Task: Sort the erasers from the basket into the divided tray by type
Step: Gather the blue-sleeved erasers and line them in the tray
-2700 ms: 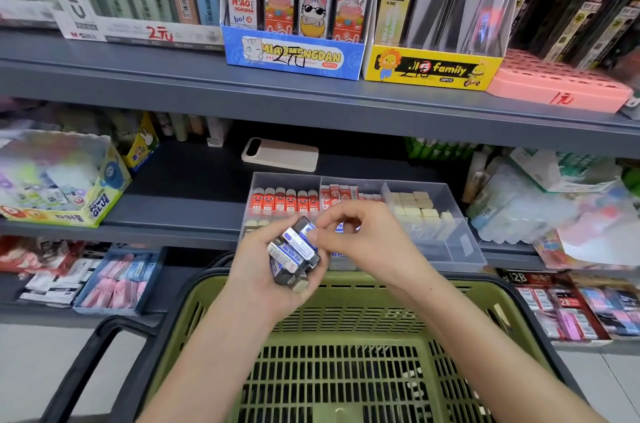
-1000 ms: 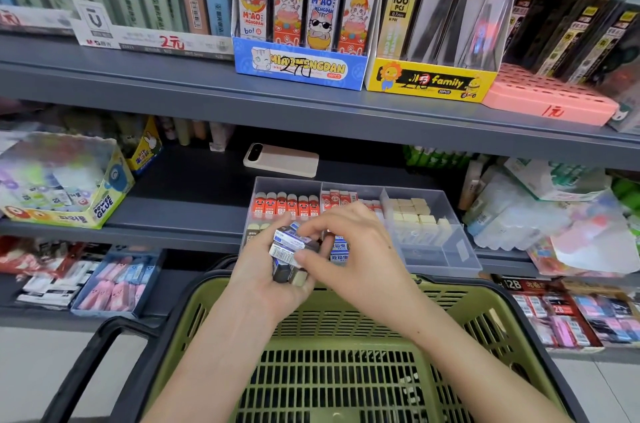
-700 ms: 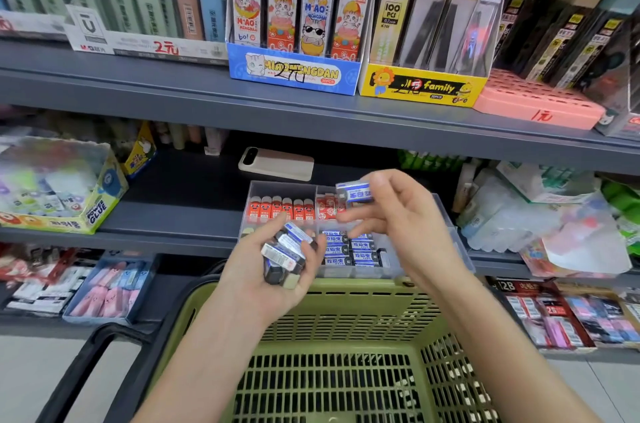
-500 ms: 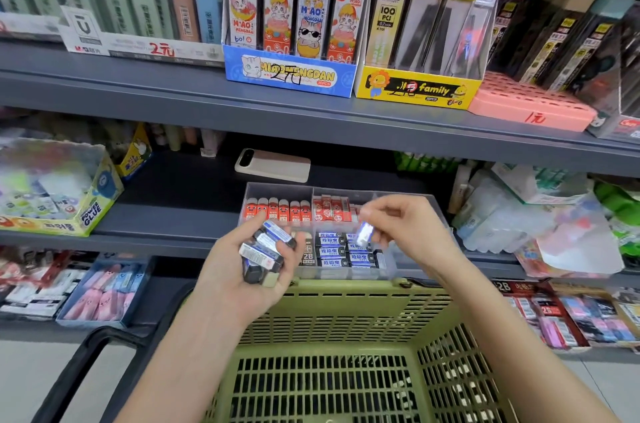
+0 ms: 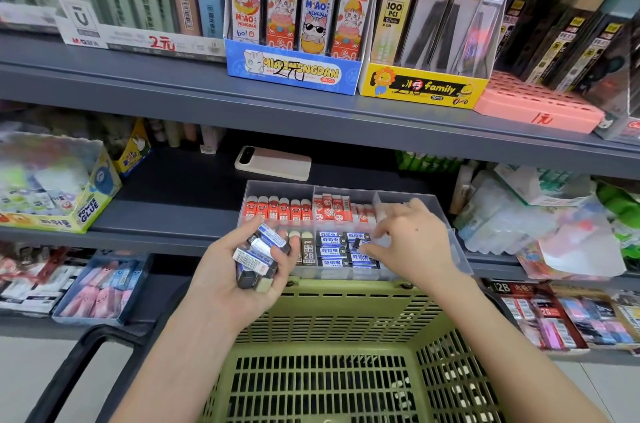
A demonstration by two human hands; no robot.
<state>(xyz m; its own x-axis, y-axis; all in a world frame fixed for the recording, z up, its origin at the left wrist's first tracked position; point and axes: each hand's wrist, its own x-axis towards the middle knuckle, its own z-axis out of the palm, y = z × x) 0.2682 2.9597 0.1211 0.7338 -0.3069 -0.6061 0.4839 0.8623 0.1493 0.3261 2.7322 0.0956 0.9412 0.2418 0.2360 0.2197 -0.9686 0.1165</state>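
Note:
My left hand (image 5: pixel 221 280) grips a bunch of erasers (image 5: pixel 258 254), mostly blue-and-white sleeved ones with a dark and a beige one underneath, just above the green basket's (image 5: pixel 346 315) far rim. A clear divided tray (image 5: pixel 346 188) sits on the middle shelf behind the basket. My right hand (image 5: pixel 415 242) reaches into its front middle compartment, where its fingertips pinch a blue eraser (image 5: pixel 357 244), tilted against the rows of blue erasers (image 5: pixel 330 251) lying there. Red erasers (image 5: pixel 277 209) fill the back left compartment. The right-hand compartments are hidden behind my right hand.
A phone (image 5: pixel 273 163) lies on the shelf behind the tray. A glue box (image 5: pixel 52 187) stands to the left and plastic packets (image 5: pixel 554 221) are piled to the right. The upper shelf (image 5: pixel 173 90) overhangs the tray and carries lead refill boxes.
My right hand took one blue eraser from the bunch in my left hand, lifted it, then lowered it into the tray's front middle compartment. My left hand stayed in place with the bunch.

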